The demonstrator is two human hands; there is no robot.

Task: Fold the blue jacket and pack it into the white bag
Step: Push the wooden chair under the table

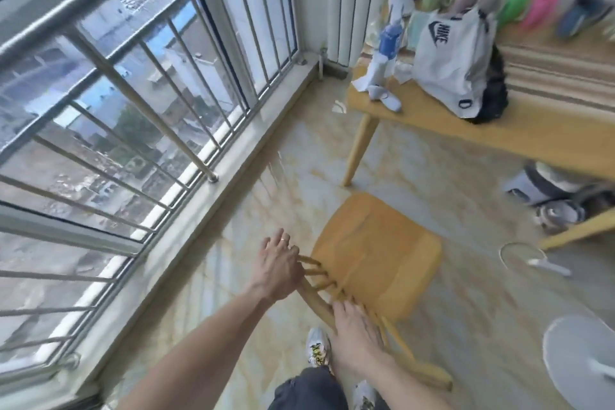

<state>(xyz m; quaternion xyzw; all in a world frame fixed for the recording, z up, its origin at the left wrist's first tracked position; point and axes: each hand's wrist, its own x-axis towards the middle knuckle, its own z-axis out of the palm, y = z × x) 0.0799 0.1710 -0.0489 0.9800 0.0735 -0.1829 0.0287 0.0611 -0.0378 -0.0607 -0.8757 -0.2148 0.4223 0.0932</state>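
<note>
Head view has you looking steeply down at a yellow wooden spindle-back chair (pixel 376 256) on the pale marbled tile floor (pixel 293 170), and both your hands are on its curved top rail. Your left hand (pixel 278 265), with a ring showing on one finger, sits at the far end of the rail, fingers curled loosely over the wood where the spindles begin. Your right hand (pixel 357 339) lies over the near part of the same rail, fingers together and pressed flat along it; whether the thumb wraps underneath, you cannot tell from here. Below your arms a white patterned sneaker (pixel 317 348) and dark trousers show, just beside the chair's back. Up ahead stands a yellow wooden table (pixel 432 125), and on it the white drawstring bag with a dark printed logo (pixel 449 63) sits upright, slumped a little, with something dark bunched against its right side. No blue jacket is identifiable anywhere in this view, so its place cannot be told. Near the bag's left stands a white spray bottle with a blue label (pixel 387 46), blurred. To your left runs a silver metal railing (pixel 139 83) in front of tall windows. A round white fan base (pixel 580 363) rests on the floor at lower right.
</note>
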